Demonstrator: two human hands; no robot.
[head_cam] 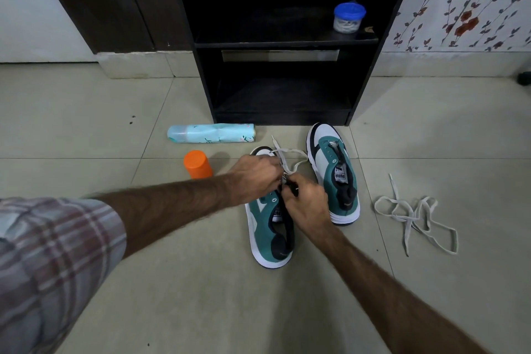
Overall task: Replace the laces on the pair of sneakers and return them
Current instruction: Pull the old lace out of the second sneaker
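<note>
Both my forearms reach forward, my left hand (pixel 254 174) and right hand (pixel 307 201) meeting over the near sneaker (pixel 270 227). It rests on the tiled floor (pixel 86 129) before the black cabinet (pixel 281 80); the second sneaker (pixel 333 169) stands beside it. Each hand pinches the grey lace (pixel 290 156) at the eyelets.

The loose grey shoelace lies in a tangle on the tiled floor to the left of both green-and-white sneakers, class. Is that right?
Not quite. The head view shows the loose grey shoelace tangled on the tiled floor to the right of both green-and-white sneakers, not the left.
</note>
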